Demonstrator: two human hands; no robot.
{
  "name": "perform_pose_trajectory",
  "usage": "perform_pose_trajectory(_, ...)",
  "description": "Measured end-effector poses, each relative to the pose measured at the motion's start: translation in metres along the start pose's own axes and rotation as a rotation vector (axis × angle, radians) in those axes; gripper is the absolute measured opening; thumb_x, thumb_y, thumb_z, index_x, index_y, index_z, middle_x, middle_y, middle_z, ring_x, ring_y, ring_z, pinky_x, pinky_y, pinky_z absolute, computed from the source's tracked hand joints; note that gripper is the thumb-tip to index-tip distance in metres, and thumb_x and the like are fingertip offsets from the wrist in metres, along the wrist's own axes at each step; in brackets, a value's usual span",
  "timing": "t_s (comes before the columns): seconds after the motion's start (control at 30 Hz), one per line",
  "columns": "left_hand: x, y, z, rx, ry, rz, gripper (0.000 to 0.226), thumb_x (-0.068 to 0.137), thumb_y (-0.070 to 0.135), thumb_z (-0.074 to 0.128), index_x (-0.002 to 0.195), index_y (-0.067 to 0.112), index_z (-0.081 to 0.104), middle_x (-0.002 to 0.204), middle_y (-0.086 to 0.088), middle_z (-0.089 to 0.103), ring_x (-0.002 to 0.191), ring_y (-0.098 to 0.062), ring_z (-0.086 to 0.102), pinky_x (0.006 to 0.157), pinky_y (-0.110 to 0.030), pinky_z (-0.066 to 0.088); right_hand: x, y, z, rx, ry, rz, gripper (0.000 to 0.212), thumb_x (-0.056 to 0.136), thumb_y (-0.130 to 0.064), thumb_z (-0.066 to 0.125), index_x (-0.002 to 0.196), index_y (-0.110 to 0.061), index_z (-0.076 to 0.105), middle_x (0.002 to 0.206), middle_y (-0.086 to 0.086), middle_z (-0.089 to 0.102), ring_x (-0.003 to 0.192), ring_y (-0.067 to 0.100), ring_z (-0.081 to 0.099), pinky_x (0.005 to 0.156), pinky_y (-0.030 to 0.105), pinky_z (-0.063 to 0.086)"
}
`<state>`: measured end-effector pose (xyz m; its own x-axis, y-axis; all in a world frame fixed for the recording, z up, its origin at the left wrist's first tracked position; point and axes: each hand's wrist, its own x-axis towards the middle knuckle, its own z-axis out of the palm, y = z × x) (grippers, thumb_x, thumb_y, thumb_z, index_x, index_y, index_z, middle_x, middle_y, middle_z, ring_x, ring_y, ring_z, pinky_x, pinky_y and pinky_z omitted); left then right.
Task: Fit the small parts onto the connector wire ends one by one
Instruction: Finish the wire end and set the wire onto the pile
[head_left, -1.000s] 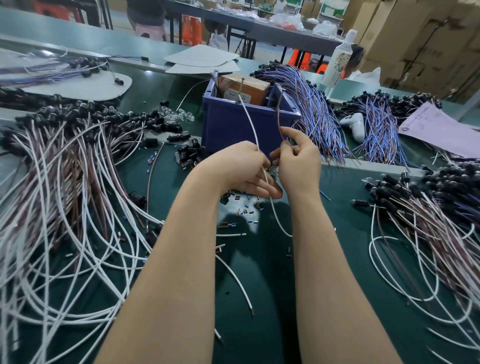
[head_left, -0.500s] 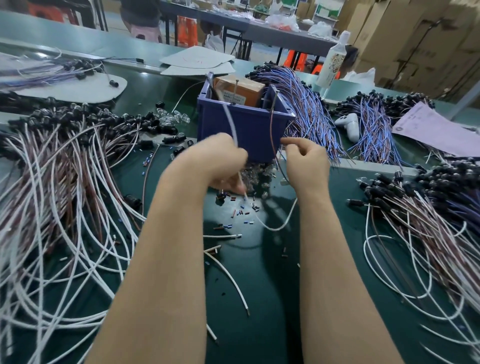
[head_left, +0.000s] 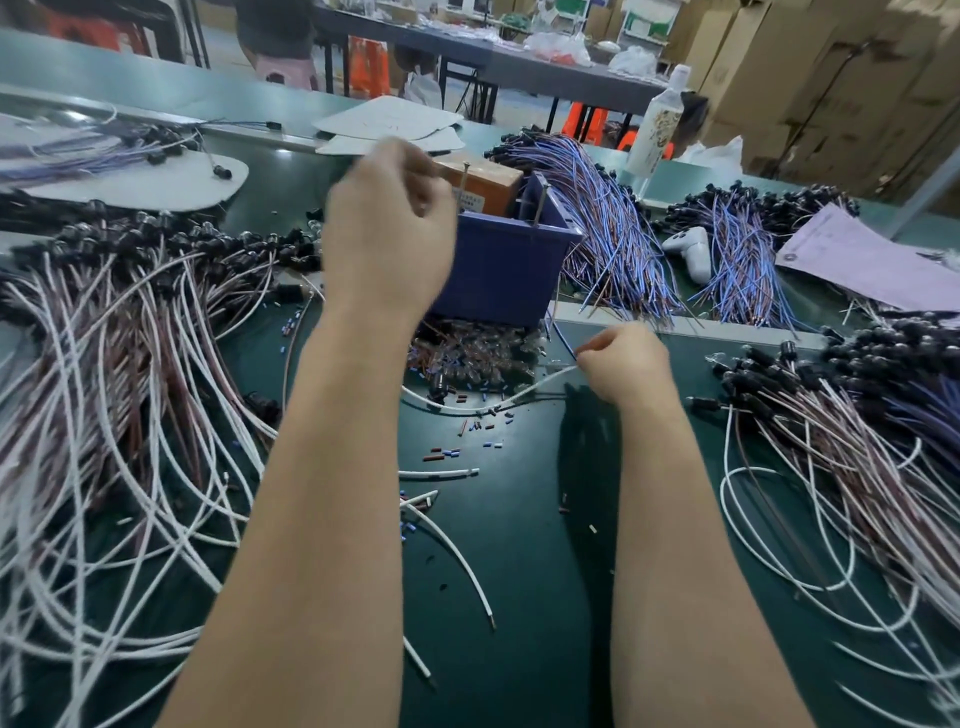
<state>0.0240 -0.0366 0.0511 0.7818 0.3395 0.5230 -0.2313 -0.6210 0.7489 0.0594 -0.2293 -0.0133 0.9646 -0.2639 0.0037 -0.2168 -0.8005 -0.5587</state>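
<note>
Pinching a white wire (head_left: 540, 385) btwn thumb and curled fingers, the right hand (head_left: 623, 364) sits low over the green mat (head_left: 519, 571), knuckles up, forearm running straight back toward the camera. The wire leaves the fingertips to the left, sags onto the mat and curves off toward the loose small parts (head_left: 467, 431), tiny red and blue sleeves scattered mid-mat. A thin dark-blue lead also rises from the same pinch toward the blue bin (head_left: 509, 270).

Left hand (head_left: 389, 228) is up high in front of the bin's left side, back of hand to camera, wrist bent, fingers curled in. It's motion-blurred, so can't tell if it's gripping anything.

A heap of clear parts (head_left: 467, 353) lies at the bin's foot, btwn the two hands. A cardboard box (head_left: 483, 176) sits in the bin. White/brown wire piles w/ black connectors spread at left (head_left: 130, 338) and right (head_left: 857, 441); blue-purple bundles (head_left: 608, 218) lie behind the bin, near a bottle (head_left: 657, 124).
</note>
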Motion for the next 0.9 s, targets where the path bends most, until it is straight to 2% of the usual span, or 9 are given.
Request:
perform_pose_trajectory(0.03, -0.004, 0.004, 0.006, -0.016, -0.126, 0.053, 0.022, 0.095, 0.021, 0.053, 0.114, 0.012, 0.061, 0.104, 0.003, 0.063, 0.094, -0.009, 0.059, 0.082, -0.011, 0.04, -0.002, -0.006, -0.005, 0.064, -0.01, -0.082, 0.016, 0.087, -0.007, 0.058, 0.093, -0.012, 0.071, 0.096, 0.009, 0.069, 0.086, 0.02, 0.061, 0.076, 0.026, 0.047)
perform_pose_trajectory(0.1, -0.012, 0.009, 0.019, 0.01, -0.402, 0.149, 0.023, 0.095, 0.025, 0.054, 0.114, 0.017, 0.063, 0.106, 0.005, 0.066, 0.098, -0.009, 0.06, 0.087, -0.013, 0.04, -0.009, -0.021, -0.015, 0.335, -0.079, -0.249, 0.009, 0.085, -0.008, 0.064, 0.084, -0.016, 0.067, 0.082, 0.002, 0.068, 0.068, 0.01, 0.06, 0.07, 0.026, 0.05)
perform_pose_trajectory(0.2, -0.017, 0.005, 0.031, -0.051, -0.66, 0.094, 0.022, 0.095, 0.029, 0.054, 0.115, 0.02, 0.059, 0.105, 0.001, 0.069, 0.096, -0.013, 0.065, 0.093, -0.03, 0.049, -0.016, -0.034, -0.019, 0.758, -0.17, -0.314, 0.012, 0.086, -0.003, 0.064, 0.081, -0.014, 0.062, 0.069, 0.002, 0.065, 0.052, 0.004, 0.058, 0.056, 0.018, 0.05)
perform_pose_trajectory(0.33, -0.014, -0.009, 0.033, -0.119, -0.579, -0.009, 0.018, 0.094, 0.028, 0.058, 0.104, 0.014, 0.061, 0.084, 0.001, 0.071, 0.065, -0.004, 0.066, 0.071, -0.025, 0.055, -0.019, -0.038, -0.017, 1.209, -0.312, -0.167, 0.011, 0.09, 0.004, 0.056, 0.082, -0.002, 0.062, 0.061, 0.001, 0.067, 0.054, 0.006, 0.063, 0.056, 0.013, 0.051)
perform_pose_trajectory(0.43, -0.013, -0.013, 0.036, -0.187, -0.526, -0.032, 0.015, 0.092, 0.026, 0.06, 0.094, 0.013, 0.068, 0.078, 0.0, 0.072, 0.07, -0.006, 0.065, 0.075, -0.028, 0.055, -0.017, -0.038, -0.015, 1.359, -0.44, -0.09, 0.013, 0.09, 0.003, 0.056, 0.081, 0.001, 0.065, 0.063, 0.004, 0.069, 0.055, 0.006, 0.065, 0.055, 0.011, 0.051)
perform_pose_trajectory(0.57, -0.016, -0.018, 0.036, -0.344, -0.572, -0.104, 0.013, 0.093, 0.02, 0.06, 0.094, 0.01, 0.067, 0.074, 0.003, 0.068, 0.063, 0.003, 0.06, 0.065, -0.013, 0.048, -0.017, -0.035, -0.006, 1.37, -0.508, -0.075, 0.021, 0.091, -0.006, 0.055, 0.077, -0.004, 0.07, 0.065, 0.005, 0.067, 0.054, 0.008, 0.061, 0.052, 0.012, 0.05)
perform_pose_trajectory(0.67, -0.018, -0.017, 0.032, -0.538, -0.645, -0.159, 0.01, 0.093, 0.019, 0.06, 0.09, 0.013, 0.068, 0.071, 0.005, 0.068, 0.061, 0.002, 0.056, 0.061, -0.012, 0.046, -0.018, -0.039, 0.0, 1.462, -0.505, 0.0, 0.022, 0.094, -0.008, 0.051, 0.077, -0.003, 0.063, 0.06, 0.004, 0.061, 0.05, 0.006, 0.054, 0.047, 0.01, 0.047)
perform_pose_trajectory(0.8, -0.01, -0.019, 0.03, -0.454, -0.493, -0.171, 0.011, 0.09, 0.025, 0.064, 0.082, 0.02, 0.069, 0.064, 0.01, 0.069, 0.055, 0.005, 0.053, 0.058, -0.011, 0.043, -0.018, -0.049, -0.006, 1.302, -0.348, -0.115, 0.027, 0.097, -0.01, 0.05, 0.075, -0.003, 0.063, 0.055, 0.001, 0.063, 0.049, 0.007, 0.057, 0.051, 0.013, 0.05)
perform_pose_trajectory(0.9, -0.008, -0.023, 0.029, -0.405, -0.466, -0.184, 0.012, 0.091, 0.026, 0.063, 0.081, 0.021, 0.068, 0.063, 0.011, 0.068, 0.051, 0.009, 0.052, 0.051, -0.006, 0.04, -0.021, -0.051, -0.009, 1.225, -0.334, -0.168, 0.024, 0.096, -0.016, 0.054, 0.08, -0.002, 0.065, 0.061, 0.003, 0.064, 0.054, 0.009, 0.06, 0.057, 0.015, 0.052)
